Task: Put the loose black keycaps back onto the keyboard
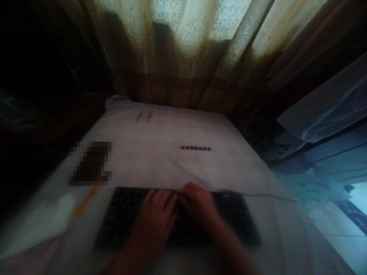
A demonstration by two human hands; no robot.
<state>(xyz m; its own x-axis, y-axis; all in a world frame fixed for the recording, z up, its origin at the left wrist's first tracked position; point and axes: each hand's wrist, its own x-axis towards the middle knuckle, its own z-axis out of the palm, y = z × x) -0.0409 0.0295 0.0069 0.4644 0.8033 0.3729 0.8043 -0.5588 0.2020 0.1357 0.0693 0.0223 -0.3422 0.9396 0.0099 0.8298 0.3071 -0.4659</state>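
A black keyboard [236, 217] lies across the near part of the cloth-covered table, its keys dim and blurred. My left hand [156, 215] rests over its left-middle keys, fingers stretched forward and a little apart. Beside it, my right hand [197, 202] has its fingers curled down at the keyboard's top middle. The two hands' fingertips come together there, and whatever is under the right fingertips is hidden. Beyond the keyboard, several small black keycaps [196, 148] stand in a straight row on the cloth.
The table's pale cloth [155, 152] bears a dark letter mark. At left lie a pixelated dark object [92, 162], an orange strip [86, 200] and a whitish cloth or paper [43, 221]. A cable [266, 196] runs right from the keyboard. Curtains [189, 49] hang behind.
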